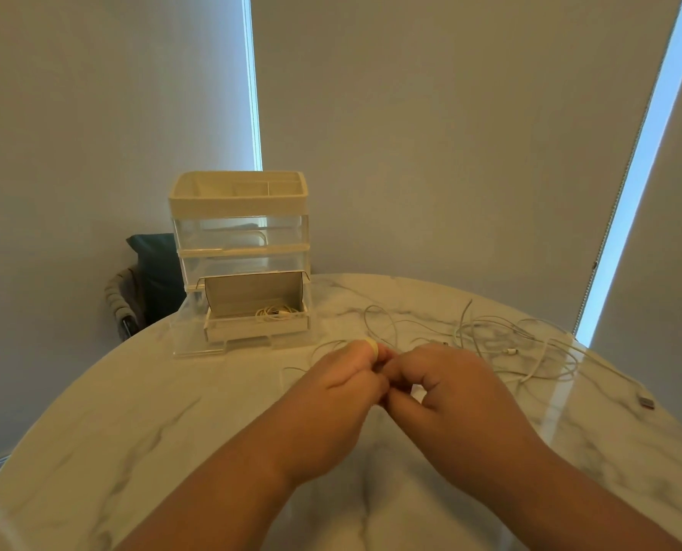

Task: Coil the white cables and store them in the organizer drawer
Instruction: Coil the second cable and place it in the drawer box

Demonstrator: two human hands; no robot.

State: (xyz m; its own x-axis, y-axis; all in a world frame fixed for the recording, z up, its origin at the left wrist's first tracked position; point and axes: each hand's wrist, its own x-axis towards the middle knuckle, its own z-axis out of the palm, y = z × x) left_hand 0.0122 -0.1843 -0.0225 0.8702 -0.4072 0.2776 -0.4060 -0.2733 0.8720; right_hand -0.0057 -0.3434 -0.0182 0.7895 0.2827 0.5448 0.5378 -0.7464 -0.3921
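Two hands pinch a thin white cable (377, 318) at mid-worktop, apparently winding it.

The left hand (343, 387) and right hand (442, 383) meet fingertip to fingertip, each grip curled tight on the cable, likely to keep the loops small; the strand between the fingers is mostly hidden. Loose cables (530, 336) lie tangled on the marble worktop (132, 411) at 2 o'clock. At 11 o'clock the organizer (240, 216) has its bottom drawer (251, 332) pulled out, one coiled cable (275, 312) inside. The path to it looks open.
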